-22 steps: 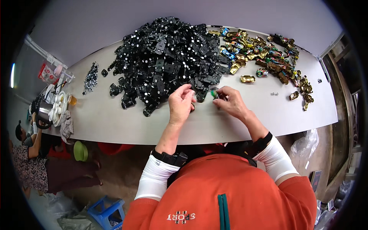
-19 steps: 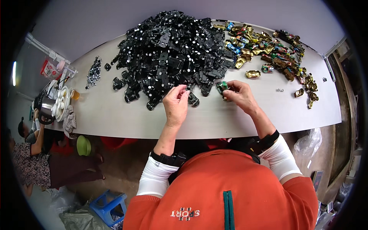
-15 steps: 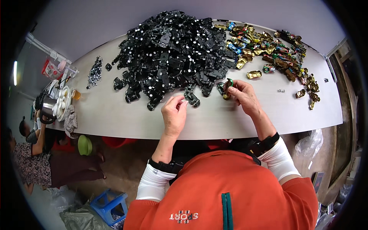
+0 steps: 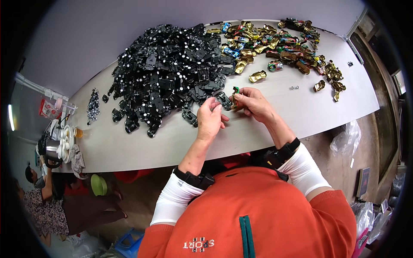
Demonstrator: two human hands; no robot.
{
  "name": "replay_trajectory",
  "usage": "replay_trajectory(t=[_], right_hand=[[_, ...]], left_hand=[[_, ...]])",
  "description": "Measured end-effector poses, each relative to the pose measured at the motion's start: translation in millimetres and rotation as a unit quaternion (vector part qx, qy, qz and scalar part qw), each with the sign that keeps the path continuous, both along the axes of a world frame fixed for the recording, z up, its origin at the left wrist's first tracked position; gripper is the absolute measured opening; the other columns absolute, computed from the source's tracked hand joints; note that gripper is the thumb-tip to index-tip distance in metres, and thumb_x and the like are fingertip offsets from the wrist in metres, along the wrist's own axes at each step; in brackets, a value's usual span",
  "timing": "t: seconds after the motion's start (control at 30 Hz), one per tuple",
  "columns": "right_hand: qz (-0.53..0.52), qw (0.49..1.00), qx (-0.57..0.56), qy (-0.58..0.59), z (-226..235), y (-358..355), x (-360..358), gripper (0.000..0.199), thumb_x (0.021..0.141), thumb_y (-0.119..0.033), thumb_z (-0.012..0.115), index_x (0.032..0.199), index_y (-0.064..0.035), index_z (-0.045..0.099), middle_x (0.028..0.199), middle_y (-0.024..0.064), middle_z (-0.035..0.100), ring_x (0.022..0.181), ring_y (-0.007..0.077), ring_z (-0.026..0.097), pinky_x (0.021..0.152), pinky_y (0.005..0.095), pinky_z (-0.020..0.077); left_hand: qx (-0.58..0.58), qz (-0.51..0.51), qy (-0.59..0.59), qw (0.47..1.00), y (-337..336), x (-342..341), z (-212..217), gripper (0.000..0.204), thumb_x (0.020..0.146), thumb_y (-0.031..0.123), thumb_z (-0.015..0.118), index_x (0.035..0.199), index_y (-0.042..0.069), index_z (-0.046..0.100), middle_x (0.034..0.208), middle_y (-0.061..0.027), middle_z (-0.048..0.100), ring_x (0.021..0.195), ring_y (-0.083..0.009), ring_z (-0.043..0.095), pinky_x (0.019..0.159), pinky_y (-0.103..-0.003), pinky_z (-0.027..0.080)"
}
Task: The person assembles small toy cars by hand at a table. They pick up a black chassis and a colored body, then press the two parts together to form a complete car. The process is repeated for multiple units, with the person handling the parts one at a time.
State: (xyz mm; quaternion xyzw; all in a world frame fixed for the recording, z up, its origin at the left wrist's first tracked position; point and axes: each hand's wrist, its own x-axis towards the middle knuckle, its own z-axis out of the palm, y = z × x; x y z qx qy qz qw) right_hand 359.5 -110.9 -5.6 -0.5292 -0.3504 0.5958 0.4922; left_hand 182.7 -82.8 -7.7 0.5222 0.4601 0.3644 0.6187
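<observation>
Between my right hand's point(image 4: 257, 104) thumb and fingers stands a toy car body shell point(image 4: 235, 98), gold inside with green and red on its edge. My left hand point(image 4: 208, 121) is just to the left, its fingers bent and apart, with nothing visible in them. A black toy car chassis point(image 4: 223, 100) lies between the left fingertips and the shell; whether either hand touches it I cannot tell. Another black chassis point(image 4: 189, 117) rests left of my left hand, at the edge of a big heap of black chassis point(image 4: 161, 71).
Gold and coloured car shells point(image 4: 289, 55) spread over the table's point(image 4: 167, 150) far right. A small pile of tiny metal parts point(image 4: 93, 105) lies at left, near a tray of cups point(image 4: 65, 144) and a kettle point(image 4: 52, 150). Another person point(image 4: 45, 206) is beyond the left end.
The view has turned, shifting the table's contents left. My left hand has moved closer to the right hand and its fingers have spread. The right hand still holds the shell.
</observation>
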Motion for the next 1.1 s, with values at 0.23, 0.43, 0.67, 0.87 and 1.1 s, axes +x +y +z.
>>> replay_trajectory(t=[0.23,0.43,0.67,0.87,1.1], right_hand=[[-0.045,0.983,0.141,-0.11,-12.8,-18.3,-31.4,0.026,0.08,-0.014,0.068,0.096,0.0042,0.058,0.075,0.0053,0.062,0.063,0.0111,0.058,0.053,0.0244,0.0463],[-0.036,0.896,0.232,-0.376,17.0,-30.0,-42.2,0.027,0.07,-0.012,0.073,0.09,0.0009,0.061,0.081,0.0149,0.06,0.072,0.0288,0.06,0.065,0.036,0.0485],[-0.023,0.868,0.277,-0.411,35.0,-40.5,-40.7,0.025,0.071,-0.012,0.071,0.091,-0.0027,0.06,0.085,0.013,0.06,0.076,0.0309,0.059,0.067,0.0379,0.0486],[0.008,0.786,0.38,-0.488,41.9,-38.8,-43.2,0.025,0.068,-0.01,0.07,0.091,-0.0056,0.06,0.093,0.0094,0.062,0.082,0.028,0.058,0.069,0.0378,0.05],[0.004,0.829,0.377,-0.413,41.4,-40.2,-41.6,0.032,0.071,0.001,0.067,0.102,-0.0052,0.063,0.096,0.0083,0.063,0.084,0.0214,0.061,0.071,0.0312,0.0517]], left_hand=[[-0.097,0.02,-0.147,0.984,10.5,0.8,-7.9,0.021,0.09,0.005,0.053,0.108,-0.006,0.052,0.082,-0.0104,0.062,0.052,-0.01,0.053,0.035,-0.019,0.036],[-0.167,-0.031,-0.204,0.964,4.9,2.3,-6.8,0.012,0.089,0.007,0.054,0.1,0.001,0.056,0.076,-0.0043,0.061,0.053,-0.0089,0.053,0.037,-0.021,0.035],[-0.258,-0.155,-0.321,0.898,9.5,-8.8,1.1,0.023,0.091,0.021,0.056,0.106,0.003,0.057,0.085,-0.0046,0.065,0.061,-0.0088,0.059,0.041,-0.019,0.041],[-0.269,-0.117,-0.349,0.89,5.2,-15.3,6.5,0.029,0.091,0.019,0.056,0.112,0.0,0.056,0.091,-0.0064,0.064,0.07,-0.0117,0.061,0.05,-0.022,0.047],[-0.173,-0.128,-0.41,0.886,9.0,-29.5,-1.7,0.033,0.091,0.012,0.054,0.121,-0.002,0.051,0.102,-0.011,0.063,0.083,-0.0156,0.063,0.059,-0.026,0.051]])
